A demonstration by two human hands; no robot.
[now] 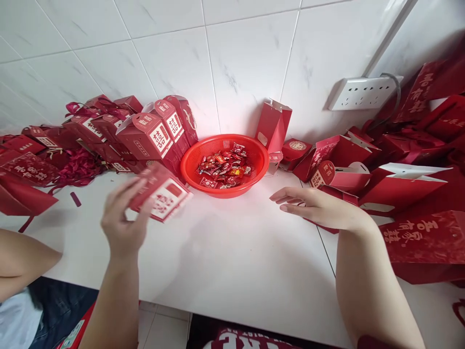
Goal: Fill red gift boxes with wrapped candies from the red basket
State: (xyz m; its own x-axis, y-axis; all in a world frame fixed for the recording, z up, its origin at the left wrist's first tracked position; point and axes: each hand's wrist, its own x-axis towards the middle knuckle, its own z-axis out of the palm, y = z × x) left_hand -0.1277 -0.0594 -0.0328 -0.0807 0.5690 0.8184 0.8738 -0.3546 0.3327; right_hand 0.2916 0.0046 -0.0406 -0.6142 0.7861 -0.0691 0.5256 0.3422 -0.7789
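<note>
Red card lies within our left hand (125, 218), clamped on a small printed box (163, 198), fingers over the far side and thumb on the near side. This box is tilted, just to the near left of the basket (225, 193). Caution: too firm a pinch could dent the card; too light a pinch could let it slip. Blur hides the flaps, so we cannot confirm closure; a loose flap could release any contents.

Our right hand (312, 206) is raised to the right of the basket, fingers loosely extended and slightly apart from the thumb; we can make out no item in it. A wide sweep could topple the open boxes (403, 189) farther right of the basket.

Wrapped sweets (225, 167) lie in the basket; a knock on its rim could scatter them over the worktop (232, 252). Upright boxes (145, 138) crowd the basket's left side, where a push from the held box could unsettle the row. A tall open box (274, 126), behind and right of the basket, could tip if nudged. Well left of the basket, loose ribbons (78, 167) could snag, and another person's arm (27, 257) could meet our elbow.
</note>
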